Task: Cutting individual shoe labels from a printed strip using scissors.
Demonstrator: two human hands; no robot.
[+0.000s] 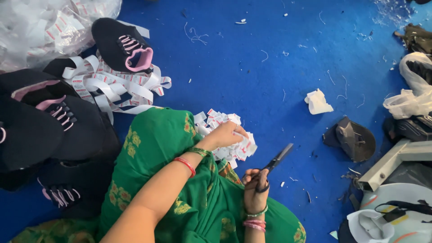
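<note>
My left hand reaches forward over my green-clad knee and rests on a heap of small cut white labels with red print, fingers curled on them. My right hand grips black scissors by the handles, blades nearly together, pointing up and right, clear of the labels. A long white label ribbon lies in loops to the left, running toward my knee. Red and green bangles sit on both wrists.
Black shoe uppers with pink trim are piled at the left. A clear plastic bag lies at top left. On the blue floor lie crumpled white paper, a dark shoe part and, at right, bags and white soles.
</note>
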